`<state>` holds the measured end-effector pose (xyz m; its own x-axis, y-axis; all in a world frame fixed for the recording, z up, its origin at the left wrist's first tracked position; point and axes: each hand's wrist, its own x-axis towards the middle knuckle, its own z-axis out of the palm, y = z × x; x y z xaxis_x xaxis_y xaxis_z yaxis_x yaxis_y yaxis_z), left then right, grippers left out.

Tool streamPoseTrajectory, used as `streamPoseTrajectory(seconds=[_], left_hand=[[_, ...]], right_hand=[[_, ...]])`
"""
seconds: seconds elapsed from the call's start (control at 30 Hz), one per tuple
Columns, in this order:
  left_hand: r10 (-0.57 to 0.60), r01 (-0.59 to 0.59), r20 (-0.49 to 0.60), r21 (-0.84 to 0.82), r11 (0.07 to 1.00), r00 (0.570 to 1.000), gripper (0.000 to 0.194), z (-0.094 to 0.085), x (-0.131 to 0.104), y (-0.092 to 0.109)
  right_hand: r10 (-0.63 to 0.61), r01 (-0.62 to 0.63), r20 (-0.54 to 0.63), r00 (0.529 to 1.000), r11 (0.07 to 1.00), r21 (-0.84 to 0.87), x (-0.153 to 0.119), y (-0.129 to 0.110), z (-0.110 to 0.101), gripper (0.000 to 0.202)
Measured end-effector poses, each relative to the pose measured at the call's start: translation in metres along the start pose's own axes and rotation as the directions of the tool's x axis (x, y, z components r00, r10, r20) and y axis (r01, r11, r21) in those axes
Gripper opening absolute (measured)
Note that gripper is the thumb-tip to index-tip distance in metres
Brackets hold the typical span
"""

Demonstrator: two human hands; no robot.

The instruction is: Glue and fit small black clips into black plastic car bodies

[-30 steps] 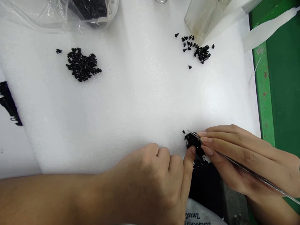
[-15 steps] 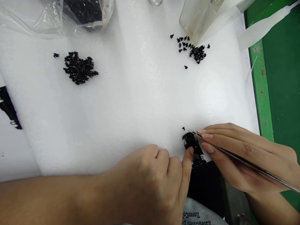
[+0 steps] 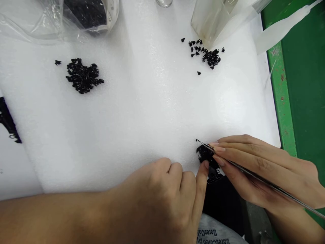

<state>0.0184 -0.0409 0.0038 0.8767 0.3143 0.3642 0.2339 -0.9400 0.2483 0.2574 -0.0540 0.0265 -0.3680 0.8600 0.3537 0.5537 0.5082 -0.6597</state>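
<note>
My right hand [image 3: 264, 166] is closed round a pair of metal tweezers [image 3: 256, 174]. Their tips meet a tiny black piece [image 3: 197, 140] just beyond the top end of a glossy black plastic part [image 3: 214, 175]. With its fingers curled, my left hand [image 3: 170, 193] presses one fingertip onto that part, which lies at the near edge of the white foam sheet [image 3: 142, 112]. The right fingers and the left fingertip hide some of the part.
Small black pieces lie in a left pile [image 3: 83, 76] and a right pile [image 3: 212, 58]. Behind them are a clear bag [image 3: 50, 32] of black pieces, a translucent container [image 3: 209, 20] and a white nozzle bottle [image 3: 276, 30]. Another black part [image 3: 8, 120] lies far left. Green surface [image 3: 304, 101] borders the right.
The tweezer tips have moved slightly left and now touch the tiny black piece, which was just apart from them before. The left hand still presses the part. The view has shifted slightly.
</note>
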Motion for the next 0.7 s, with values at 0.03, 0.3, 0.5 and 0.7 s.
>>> streamPoseTrajectory(seconds=[0.03,0.3,0.5,0.7], left_hand=[[-0.003,0.003,0.003,-0.001,1.000,1.000,0.050,0.000,0.000,0.000],[-0.007,0.006,0.055,0.007,1.000,0.998,0.044,-0.006,0.004,-0.002],[0.008,-0.009,0.026,0.014,1.000,1.000,0.049,-0.003,0.002,0.000],[0.021,-0.021,0.009,0.004,1.000,1.000,0.042,-0.003,0.000,-0.001]], right_hand=[[-0.004,0.004,-0.005,1.000,1.000,0.000,0.000,0.000,0.000,0.031],[0.050,-0.048,0.016,0.999,0.995,-0.092,-0.018,-0.010,-0.007,0.030],[0.328,-0.354,-0.151,0.932,0.914,-0.200,-0.038,-0.052,0.011,0.018],[0.280,-0.327,-0.195,0.940,0.902,-0.282,-0.047,-0.064,0.032,0.027]])
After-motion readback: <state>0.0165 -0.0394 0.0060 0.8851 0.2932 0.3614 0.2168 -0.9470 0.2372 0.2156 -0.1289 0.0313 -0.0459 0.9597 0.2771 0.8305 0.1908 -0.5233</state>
